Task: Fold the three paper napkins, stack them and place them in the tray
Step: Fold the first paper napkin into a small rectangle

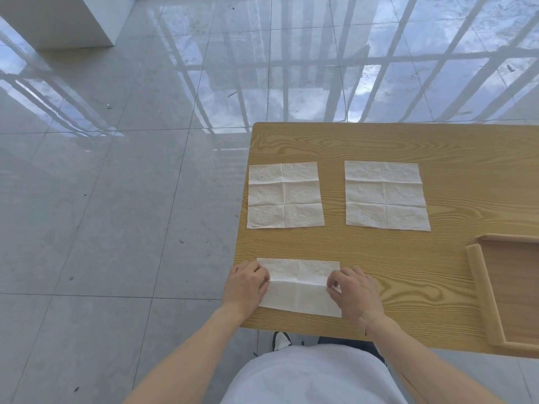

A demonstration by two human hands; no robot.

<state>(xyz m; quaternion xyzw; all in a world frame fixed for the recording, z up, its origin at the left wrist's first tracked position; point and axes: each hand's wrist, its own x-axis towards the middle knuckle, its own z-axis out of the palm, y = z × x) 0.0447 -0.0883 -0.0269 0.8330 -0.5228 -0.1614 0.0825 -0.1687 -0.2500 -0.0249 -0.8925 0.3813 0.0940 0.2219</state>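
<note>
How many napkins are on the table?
3: one flat napkin far left, another flat napkin far right, and a near napkin being folded between both hands.

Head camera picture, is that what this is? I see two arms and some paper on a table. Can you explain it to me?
Yes. There is no machine here: a person wears a camera on the head, looking down at their own hands. On the wooden table lie two flat, unfolded napkins, the far left napkin and the far right napkin. The left hand and right hand pinch the ends of the near napkin, mid-fold. At the right edge sits a wooden tray, with nothing visible in the part shown.
</note>
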